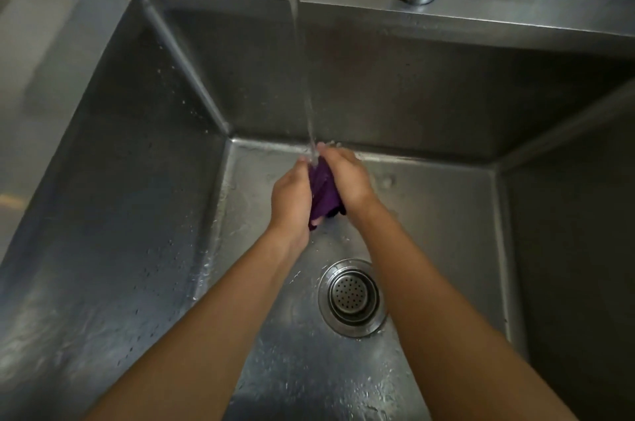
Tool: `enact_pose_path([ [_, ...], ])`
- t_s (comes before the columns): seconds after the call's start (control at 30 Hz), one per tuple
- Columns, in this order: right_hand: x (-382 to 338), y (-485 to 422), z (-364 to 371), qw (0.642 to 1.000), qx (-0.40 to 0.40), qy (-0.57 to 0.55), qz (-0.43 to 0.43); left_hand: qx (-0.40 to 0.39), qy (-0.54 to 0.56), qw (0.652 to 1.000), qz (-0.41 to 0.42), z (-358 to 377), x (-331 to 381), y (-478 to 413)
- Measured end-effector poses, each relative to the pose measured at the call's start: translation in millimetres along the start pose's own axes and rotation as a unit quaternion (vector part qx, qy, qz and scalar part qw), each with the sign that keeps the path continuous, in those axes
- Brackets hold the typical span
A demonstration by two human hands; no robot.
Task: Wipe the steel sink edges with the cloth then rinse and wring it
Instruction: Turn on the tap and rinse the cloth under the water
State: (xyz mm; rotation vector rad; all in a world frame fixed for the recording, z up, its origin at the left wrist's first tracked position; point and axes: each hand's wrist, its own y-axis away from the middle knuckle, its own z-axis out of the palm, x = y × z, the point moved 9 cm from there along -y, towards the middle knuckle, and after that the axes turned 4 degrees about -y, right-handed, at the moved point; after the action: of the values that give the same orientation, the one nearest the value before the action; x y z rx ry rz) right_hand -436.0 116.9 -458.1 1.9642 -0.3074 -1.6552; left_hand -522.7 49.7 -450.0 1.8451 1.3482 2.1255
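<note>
Mid-basin, clear of every sink [113, 152] wall, both hands [318, 193] squeeze the purple cloth [323, 193] under running water [302, 77].

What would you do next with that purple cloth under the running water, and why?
Probably twist it. The purple cloth is bunched between the left hand and right hand, and the water stream falls right on its top. It looks soaked, so turning the hands in opposite directions over the sink would wring it.
</note>
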Motion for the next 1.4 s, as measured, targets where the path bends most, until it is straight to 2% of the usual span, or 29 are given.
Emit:
enact_pose_path([
  [0.03,0,0,5,0.998,-0.043,-0.045,0.005,-0.009,0.015,1.0,0.01,-1,2,2],
  [0.1,3,4,6,0.992,-0.107,-0.059,0.027,-0.02,0.023,0.999,0.027,-5,5,0],
  [0.2,6,21,-2,0.982,-0.177,0.044,0.04,-0.004,0.004,0.999,0.048,-17,6,-13],
  [0.3,-4,26,-8,0.984,-0.167,0.063,-0.012,-0.008,-0.015,0.999,0.046,-22,3,-19],
  [0.4,-14,20,-15,0.987,-0.128,0.066,-0.076,-0.064,-0.003,0.997,-0.042,-19,-12,-22],
  [0.47,-24,27,-7,0.97,-0.18,0.109,-0.121,-0.145,0.008,0.979,-0.141,-14,-26,-19],
  [0.57,-38,41,10,0.933,-0.24,0.179,-0.198,-0.27,0.031,0.939,-0.212,4,-31,-5],
  [0.6,-40,42,14,0.934,-0.236,0.172,-0.204,-0.287,0.034,0.932,-0.218,10,-31,1],
  [0.67,-43,36,12,0.955,-0.176,0.141,-0.191,-0.28,0.036,0.935,-0.214,20,-29,8],
  [0.73,-42,31,3,0.976,-0.107,0.114,-0.15,-0.215,0.046,0.959,-0.181,20,-26,-1],
  [0.77,-39,31,0,0.982,-0.095,0.114,-0.12,-0.167,0.048,0.974,-0.147,15,-22,-8],
  [0.83,-27,34,0,0.979,-0.122,0.158,-0.046,-0.061,0.036,0.997,-0.03,-1,-5,-22],
  [0.9,-16,42,0,0.968,-0.145,0.203,0.015,-0.025,0.02,0.996,0.082,-9,17,-23],
  [0.93,-17,43,-1,0.97,-0.135,0.202,0.018,-0.039,0.028,0.993,0.111,-7,25,-19],
  [1.0,-26,39,-3,0.981,-0.088,0.169,-0.03,-0.098,0.081,0.988,0.09,-1,28,-15],
  [1.07,-44,34,-5,0.972,-0.048,0.184,-0.14,-0.178,0.116,0.977,0.004,7,18,-14],
  [1.17,-59,39,-2,0.95,-0.045,0.21,-0.227,-0.245,0.045,0.965,-0.082,11,3,-9],
  [1.23,-62,46,3,0.937,-0.031,0.25,-0.243,-0.231,0.062,0.964,-0.116,16,-2,-12],
  [1.3,-63,55,11,0.902,-0.004,0.347,-0.256,-0.205,0.113,0.964,-0.128,23,-6,-15],
  [1.37,-66,59,14,0.866,0.028,0.424,-0.264,-0.152,0.14,0.971,-0.123,24,-12,-20],
  [1.4,-67,58,13,0.861,0.04,0.432,-0.266,-0.119,0.129,0.978,-0.114,21,-16,-22],
])
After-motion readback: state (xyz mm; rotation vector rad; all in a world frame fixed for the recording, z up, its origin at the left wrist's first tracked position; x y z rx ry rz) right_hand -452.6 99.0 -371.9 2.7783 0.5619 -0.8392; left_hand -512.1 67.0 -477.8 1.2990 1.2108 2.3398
